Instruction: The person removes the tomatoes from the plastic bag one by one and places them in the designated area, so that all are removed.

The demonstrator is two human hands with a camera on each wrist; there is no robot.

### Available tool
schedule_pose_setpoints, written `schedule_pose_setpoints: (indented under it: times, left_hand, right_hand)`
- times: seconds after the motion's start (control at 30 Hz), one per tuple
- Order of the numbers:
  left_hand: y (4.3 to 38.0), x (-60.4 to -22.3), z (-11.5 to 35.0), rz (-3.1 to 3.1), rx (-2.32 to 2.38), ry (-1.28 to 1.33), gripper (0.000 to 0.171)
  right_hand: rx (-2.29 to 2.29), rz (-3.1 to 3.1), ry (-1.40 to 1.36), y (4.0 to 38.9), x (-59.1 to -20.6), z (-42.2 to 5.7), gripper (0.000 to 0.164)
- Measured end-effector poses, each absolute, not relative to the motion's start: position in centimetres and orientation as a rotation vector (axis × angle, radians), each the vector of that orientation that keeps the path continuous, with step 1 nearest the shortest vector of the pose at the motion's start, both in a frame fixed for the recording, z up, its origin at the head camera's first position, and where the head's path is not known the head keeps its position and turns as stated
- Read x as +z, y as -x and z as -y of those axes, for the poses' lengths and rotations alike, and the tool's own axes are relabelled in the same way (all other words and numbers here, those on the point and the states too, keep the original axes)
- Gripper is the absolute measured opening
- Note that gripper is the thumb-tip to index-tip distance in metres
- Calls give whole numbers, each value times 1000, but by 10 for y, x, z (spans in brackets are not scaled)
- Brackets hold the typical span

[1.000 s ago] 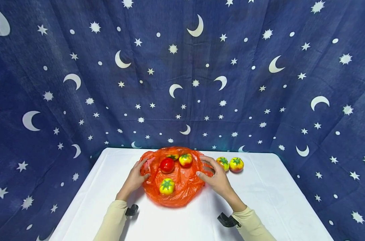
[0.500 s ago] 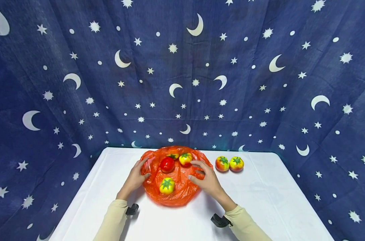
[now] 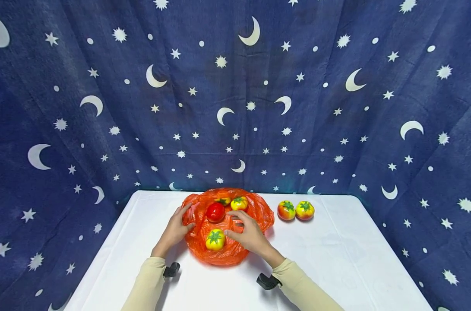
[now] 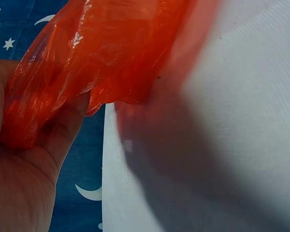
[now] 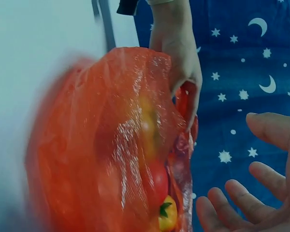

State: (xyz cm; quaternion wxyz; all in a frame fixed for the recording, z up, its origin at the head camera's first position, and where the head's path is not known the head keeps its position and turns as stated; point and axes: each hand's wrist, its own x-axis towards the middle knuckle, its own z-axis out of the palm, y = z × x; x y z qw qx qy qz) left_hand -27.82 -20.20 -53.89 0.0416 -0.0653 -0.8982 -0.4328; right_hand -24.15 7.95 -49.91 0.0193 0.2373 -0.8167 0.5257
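Note:
A thin red plastic bag (image 3: pixel 235 255) lies spread open on the table. Inside it are a shiny red fruit (image 3: pixel 215 213), a yellow tomato-like fruit with a green star-shaped top (image 3: pixel 215 240), a similar yellow-red one (image 3: pixel 239 203) and a partly hidden one (image 3: pixel 222 201) at the back. My left hand (image 3: pixel 174 231) holds the bag's left rim, thumb inside and fingers outside, and its wrist view has the plastic (image 4: pixel 101 48) between them. Over the bag's middle, my right hand (image 3: pixel 248 233) is spread with nothing in it, fingertips close to the front yellow fruit.
Two more yellow-red tomato-like fruits, one on the left (image 3: pixel 286 210) and one on the right (image 3: pixel 305 210), sit side by side beyond the bag's right side. A white cloth covers the table (image 3: pixel 336 259). Behind stands a blue curtain (image 3: pixel 235 86) with moons and stars.
My right hand has moved left from the bag's right rim to above its middle, uncovering the two fruits on the table. My left hand stays at the left rim.

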Motion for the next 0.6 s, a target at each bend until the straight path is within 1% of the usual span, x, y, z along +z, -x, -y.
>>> schedule_pose_setpoints:
  times: [0.3,0.47,0.6]
  left_hand:
    - [278,-541,199,2692,-1294,244,74]
    - [278,-541,199,2706,-1310,226,74]
    - [278,-540,199,2737,-1323,210,74]
  right_hand:
    - [1612,2630,-719,249,-508,-61,47]
    - [1474,2738,-725,252,-512,-53,51]
    - [1490,2816,-703,254,-517,-49,56]
